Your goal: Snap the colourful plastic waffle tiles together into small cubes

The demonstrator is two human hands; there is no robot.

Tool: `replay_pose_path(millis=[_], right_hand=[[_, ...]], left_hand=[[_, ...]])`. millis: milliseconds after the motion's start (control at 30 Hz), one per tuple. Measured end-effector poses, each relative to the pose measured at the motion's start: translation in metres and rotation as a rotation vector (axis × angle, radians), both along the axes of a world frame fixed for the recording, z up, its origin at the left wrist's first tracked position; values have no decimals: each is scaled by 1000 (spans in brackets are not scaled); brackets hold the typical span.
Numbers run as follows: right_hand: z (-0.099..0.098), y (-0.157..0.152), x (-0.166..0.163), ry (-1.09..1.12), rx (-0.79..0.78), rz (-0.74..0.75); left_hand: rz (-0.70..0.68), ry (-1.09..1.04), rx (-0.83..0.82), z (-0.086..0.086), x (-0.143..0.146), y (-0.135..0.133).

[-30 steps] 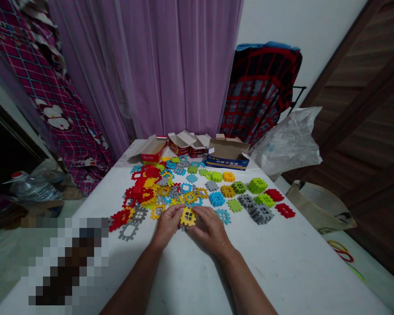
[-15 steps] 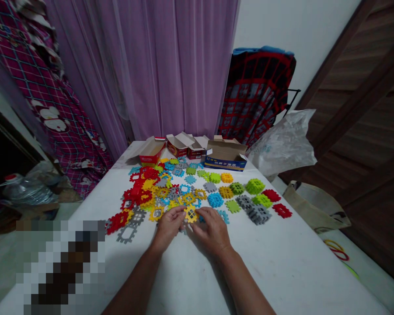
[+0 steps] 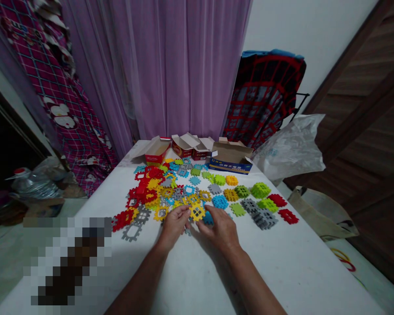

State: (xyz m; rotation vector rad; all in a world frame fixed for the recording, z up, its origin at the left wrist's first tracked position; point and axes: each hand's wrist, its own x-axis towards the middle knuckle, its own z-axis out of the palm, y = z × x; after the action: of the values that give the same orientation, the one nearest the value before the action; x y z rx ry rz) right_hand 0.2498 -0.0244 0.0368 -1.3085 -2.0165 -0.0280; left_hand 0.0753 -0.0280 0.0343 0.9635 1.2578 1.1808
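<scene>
Between my hands, above the near edge of the pile, is a yellow toothed building tile [image 3: 197, 212] with a four-pane window pattern. My left hand [image 3: 175, 225] pinches its left edge with thumb and fingers. At the opposite side, my right hand [image 3: 221, 228] curves around the lower right corner, thumb below and fingers along the edge. A blue tile [image 3: 209, 218] shows partly behind the right fingers. Grey tile teeth [image 3: 187, 232] peek out below the left fingers. Yellow tiles [image 3: 161, 213] lie just left of my left hand.
Red tiles [image 3: 141, 190] and a grey frame tile [image 3: 131, 232] lie left. To the right are stacked blue tiles [image 3: 220, 201], grey tiles [image 3: 264, 218] and green tiles [image 3: 260, 190]. Opened cardboard boxes, including a blue box [image 3: 230, 166], stand at the white table's [image 3: 190, 280] far end.
The view has shifted slightly, so everything sits a little further right. The yellow tile stays between my hands, and my right fingers have spread a little at its edge.
</scene>
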Motion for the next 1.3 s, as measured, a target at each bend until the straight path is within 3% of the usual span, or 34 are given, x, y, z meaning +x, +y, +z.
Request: replay_pose_path(millis=[233, 333, 467, 567, 733, 1300], right_hand=[[5, -1, -5, -105, 84, 3], [8, 14, 5, -113, 115, -52], [22, 63, 43, -135, 113, -350], [33, 102, 72, -204, 25, -592], [35, 136, 90, -306, -132, -776], [27, 158, 81, -390, -334, -812]], left_hand=[[19, -9, 8, -1, 0, 1], [104, -1, 69, -2, -2, 3], [278, 58, 194, -5, -10, 5], [341, 106, 261, -9, -15, 6], [367, 160, 309, -19, -18, 9], [398, 196, 285, -50, -22, 17]])
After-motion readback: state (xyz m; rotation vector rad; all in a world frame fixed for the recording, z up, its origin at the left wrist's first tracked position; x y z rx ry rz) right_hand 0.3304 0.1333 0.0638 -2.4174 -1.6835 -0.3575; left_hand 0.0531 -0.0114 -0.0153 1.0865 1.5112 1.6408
